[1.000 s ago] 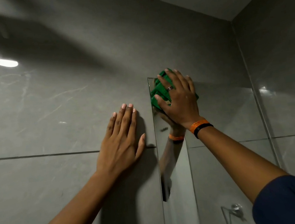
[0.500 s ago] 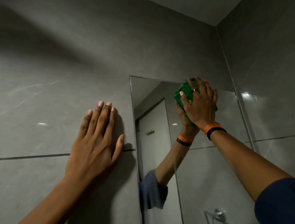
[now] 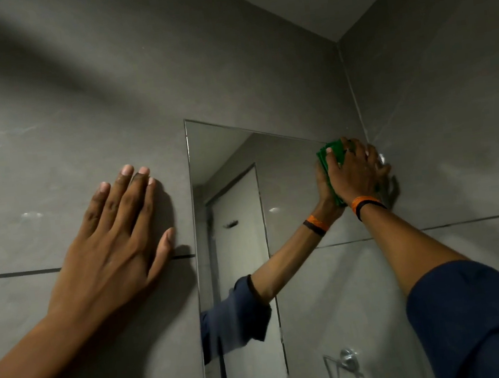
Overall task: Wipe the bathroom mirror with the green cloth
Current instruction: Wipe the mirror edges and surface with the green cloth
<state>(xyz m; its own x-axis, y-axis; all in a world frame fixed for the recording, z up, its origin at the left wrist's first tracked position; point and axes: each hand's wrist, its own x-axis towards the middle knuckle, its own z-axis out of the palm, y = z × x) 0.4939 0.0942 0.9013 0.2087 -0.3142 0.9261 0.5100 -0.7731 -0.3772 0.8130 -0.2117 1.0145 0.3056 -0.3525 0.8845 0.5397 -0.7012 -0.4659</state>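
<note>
Right hand [image 3: 354,172] pressing green cloth [image 3: 326,160] flat on mirror [image 3: 226,191] upper right; left hand [image 3: 114,246] fingers splayed flat on wall [image 3: 45,119], frame left.

Open glass: the mirror [image 3: 233,222] lies bare between its left edge and the right hand [image 3: 354,172].
Right limit: the side wall [image 3: 455,132] meets the mirror's edge, touching the right hand's fingers [image 3: 380,163].
Left side: the left hand [image 3: 114,246] lies flat on the tiled wall [image 3: 45,119], just beside the mirror.
Upper corner: covered by the green cloth [image 3: 325,160].

Green cloth [image 3: 324,160], grey wall tiles [image 3: 74,100], navy sleeve [image 3: 484,317], orange+blk wristbands [image 3: 366,202].
</note>
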